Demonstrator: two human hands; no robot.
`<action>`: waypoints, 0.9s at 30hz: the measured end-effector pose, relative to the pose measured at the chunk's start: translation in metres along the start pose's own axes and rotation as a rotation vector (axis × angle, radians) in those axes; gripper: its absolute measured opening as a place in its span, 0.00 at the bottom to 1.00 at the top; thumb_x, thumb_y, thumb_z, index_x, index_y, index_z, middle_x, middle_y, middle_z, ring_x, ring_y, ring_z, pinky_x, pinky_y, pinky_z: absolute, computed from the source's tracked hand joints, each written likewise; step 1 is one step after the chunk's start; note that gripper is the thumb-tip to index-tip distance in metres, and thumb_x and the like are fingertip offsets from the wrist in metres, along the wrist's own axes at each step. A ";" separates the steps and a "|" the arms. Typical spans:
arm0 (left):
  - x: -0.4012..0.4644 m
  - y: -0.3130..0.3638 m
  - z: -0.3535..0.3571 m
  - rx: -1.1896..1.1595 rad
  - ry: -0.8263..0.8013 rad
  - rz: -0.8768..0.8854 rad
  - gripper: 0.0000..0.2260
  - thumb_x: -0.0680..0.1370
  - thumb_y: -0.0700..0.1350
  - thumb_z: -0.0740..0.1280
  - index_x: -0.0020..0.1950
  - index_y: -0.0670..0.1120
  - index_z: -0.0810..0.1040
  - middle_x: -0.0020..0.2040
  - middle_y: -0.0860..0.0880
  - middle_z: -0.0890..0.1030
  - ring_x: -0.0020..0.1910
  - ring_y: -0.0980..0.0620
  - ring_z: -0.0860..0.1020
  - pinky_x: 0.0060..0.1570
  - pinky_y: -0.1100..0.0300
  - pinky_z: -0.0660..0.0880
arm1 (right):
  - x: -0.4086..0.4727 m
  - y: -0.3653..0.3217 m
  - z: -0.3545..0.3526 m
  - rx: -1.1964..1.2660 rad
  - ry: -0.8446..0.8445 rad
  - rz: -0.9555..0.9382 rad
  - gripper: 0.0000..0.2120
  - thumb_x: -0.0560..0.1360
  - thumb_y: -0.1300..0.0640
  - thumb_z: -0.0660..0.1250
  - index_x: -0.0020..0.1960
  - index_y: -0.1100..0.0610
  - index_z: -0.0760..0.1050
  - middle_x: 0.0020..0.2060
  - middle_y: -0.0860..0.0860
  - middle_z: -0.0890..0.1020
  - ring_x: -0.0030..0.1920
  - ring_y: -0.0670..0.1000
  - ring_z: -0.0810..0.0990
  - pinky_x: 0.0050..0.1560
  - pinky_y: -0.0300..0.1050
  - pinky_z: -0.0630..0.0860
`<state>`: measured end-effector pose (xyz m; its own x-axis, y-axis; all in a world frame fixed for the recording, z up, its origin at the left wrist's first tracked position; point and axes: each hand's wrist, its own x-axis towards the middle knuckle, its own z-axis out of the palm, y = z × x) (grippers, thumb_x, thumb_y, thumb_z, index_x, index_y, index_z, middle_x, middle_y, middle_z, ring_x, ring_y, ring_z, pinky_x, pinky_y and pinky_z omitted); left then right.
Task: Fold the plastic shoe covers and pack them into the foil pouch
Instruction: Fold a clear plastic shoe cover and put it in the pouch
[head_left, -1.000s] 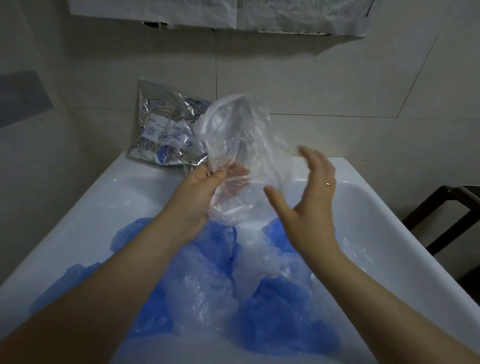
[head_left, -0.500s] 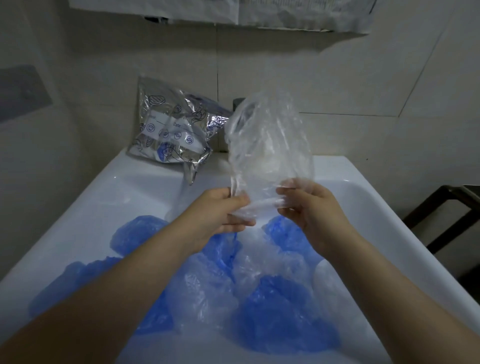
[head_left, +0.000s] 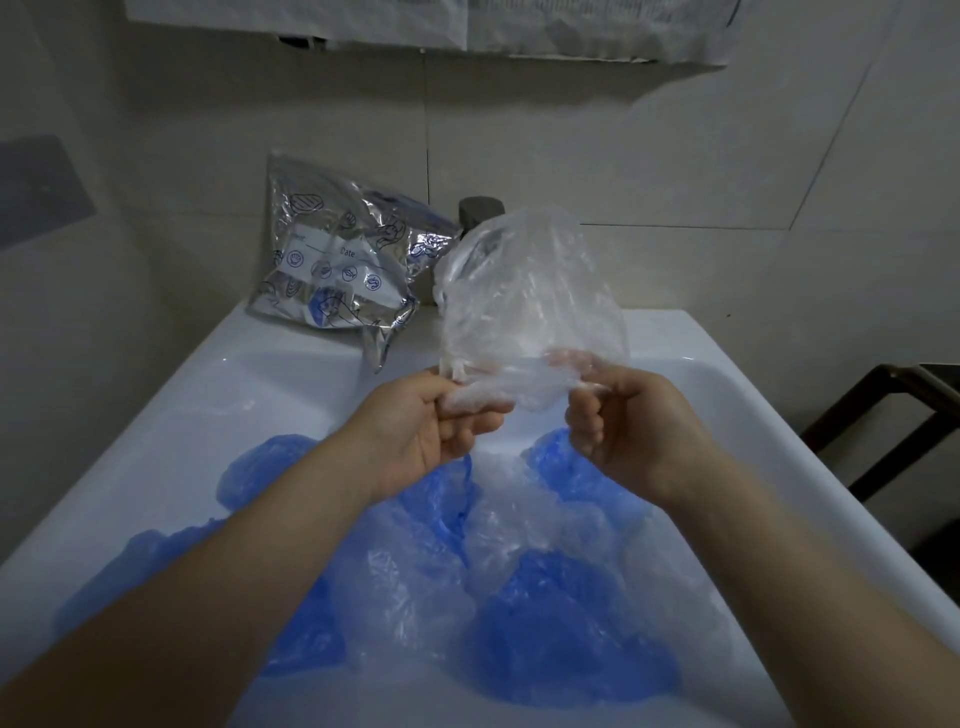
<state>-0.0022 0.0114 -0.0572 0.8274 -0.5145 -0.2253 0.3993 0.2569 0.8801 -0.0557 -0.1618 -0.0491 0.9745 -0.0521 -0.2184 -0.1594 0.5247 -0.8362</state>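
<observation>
A clear plastic shoe cover stands up in the air above a white sink. My left hand pinches its lower left edge, and my right hand pinches its lower right edge, so the bottom hem is stretched between them. Below my hands a heap of blue shoe covers and clear ones fills the basin. The silver foil pouch, printed with blue icons, leans against the wall on the sink's back left ledge, with something blue showing inside.
The white sink spans the whole foreground, with a grey tap behind the raised cover. Tiled wall lies behind. A dark wooden frame stands at the right, beside the sink.
My right hand, open and apart a second ago, has come in and pinched the clear cover's lower edge. Both hands have since drawn apart, stretching the hem.
</observation>
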 end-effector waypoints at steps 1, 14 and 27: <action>-0.001 0.001 0.000 -0.088 -0.018 -0.006 0.12 0.77 0.34 0.52 0.45 0.41 0.75 0.35 0.42 0.84 0.29 0.53 0.82 0.25 0.69 0.74 | -0.001 -0.001 0.001 0.047 -0.016 0.009 0.12 0.69 0.65 0.55 0.45 0.61 0.76 0.21 0.51 0.70 0.20 0.46 0.66 0.23 0.32 0.62; 0.009 -0.009 -0.002 0.169 0.095 0.194 0.04 0.78 0.37 0.62 0.45 0.43 0.76 0.37 0.50 0.83 0.35 0.57 0.81 0.35 0.67 0.78 | 0.003 0.005 -0.008 -0.277 -0.040 -0.100 0.07 0.76 0.63 0.62 0.45 0.64 0.77 0.34 0.53 0.84 0.33 0.46 0.83 0.36 0.37 0.79; 0.003 -0.005 -0.002 0.245 -0.007 0.172 0.08 0.78 0.36 0.57 0.47 0.45 0.74 0.34 0.46 0.84 0.31 0.52 0.82 0.31 0.67 0.75 | 0.004 0.001 -0.010 -0.234 -0.024 -0.160 0.09 0.76 0.68 0.58 0.47 0.58 0.75 0.23 0.50 0.72 0.24 0.46 0.69 0.26 0.33 0.68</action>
<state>-0.0012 0.0102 -0.0627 0.8714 -0.4867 -0.0616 0.1455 0.1366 0.9799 -0.0534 -0.1704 -0.0556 0.9931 -0.0975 -0.0645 -0.0324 0.3004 -0.9533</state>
